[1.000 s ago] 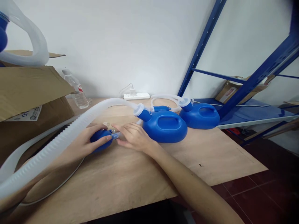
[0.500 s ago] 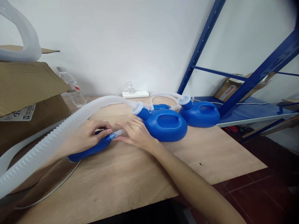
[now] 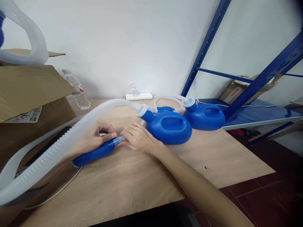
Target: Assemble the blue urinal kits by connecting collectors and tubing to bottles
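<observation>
So the fiddly bit here is the join just left of the near blue jug. The left hand is clamped on the blue curved nozzle, thumb by its narrow end, and the whole piece lies on the plywood tabletop, well to the left of the jug. The right hand sits between nozzle and jug, pinched on the clear hose end. The two hands are close but not touching. How far the hose end sits in the nozzle, I can't tell; the right fingers cover a lot of it.

For doing this cleanly, I'd line up hose and nozzle dead straight, since a cocked angle probably folds soft tubing. Best to grip close to the join, push with a small twist, and brace the nozzle on the wood so it doesn't roll. There's a small metal-looking bit right at the join, too small to make out, so I'd go easy around it.

Also mind the ribbed hose arching from the jug's cap out over the left forearm: an elbow lift could snag it and likely drag the jug along.
</observation>
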Tool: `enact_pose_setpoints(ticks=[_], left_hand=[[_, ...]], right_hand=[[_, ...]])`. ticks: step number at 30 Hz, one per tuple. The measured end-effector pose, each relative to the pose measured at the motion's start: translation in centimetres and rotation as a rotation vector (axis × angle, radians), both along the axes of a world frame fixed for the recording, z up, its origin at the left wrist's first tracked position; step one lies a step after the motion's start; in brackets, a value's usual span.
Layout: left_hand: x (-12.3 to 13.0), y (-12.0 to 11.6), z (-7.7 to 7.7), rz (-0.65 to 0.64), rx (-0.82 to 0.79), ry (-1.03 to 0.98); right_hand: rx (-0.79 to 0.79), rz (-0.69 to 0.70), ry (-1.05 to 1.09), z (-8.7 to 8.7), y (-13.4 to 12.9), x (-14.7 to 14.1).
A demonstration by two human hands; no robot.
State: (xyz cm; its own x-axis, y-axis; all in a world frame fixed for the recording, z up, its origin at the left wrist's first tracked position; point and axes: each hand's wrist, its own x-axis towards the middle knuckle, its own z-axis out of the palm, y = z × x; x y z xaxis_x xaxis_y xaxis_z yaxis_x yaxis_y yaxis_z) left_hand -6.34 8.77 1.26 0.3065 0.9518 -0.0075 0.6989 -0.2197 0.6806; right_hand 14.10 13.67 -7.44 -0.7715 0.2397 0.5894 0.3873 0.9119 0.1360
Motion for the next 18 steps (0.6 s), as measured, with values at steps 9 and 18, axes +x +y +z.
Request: enact_pose_setpoints(ticks=[9,18], left_hand=[[-0.4,0.5,-1.3,-0.027,-0.065,-0.087],[-1.6,0.4,-1.8,-0.044,0.052,-0.058]], right_hand=[[-0.026,-0.017,-0.072,0.0,-0.3,-0.2],[-0.116,-0.024,-0.005,0.4,-0.2,0.7]])
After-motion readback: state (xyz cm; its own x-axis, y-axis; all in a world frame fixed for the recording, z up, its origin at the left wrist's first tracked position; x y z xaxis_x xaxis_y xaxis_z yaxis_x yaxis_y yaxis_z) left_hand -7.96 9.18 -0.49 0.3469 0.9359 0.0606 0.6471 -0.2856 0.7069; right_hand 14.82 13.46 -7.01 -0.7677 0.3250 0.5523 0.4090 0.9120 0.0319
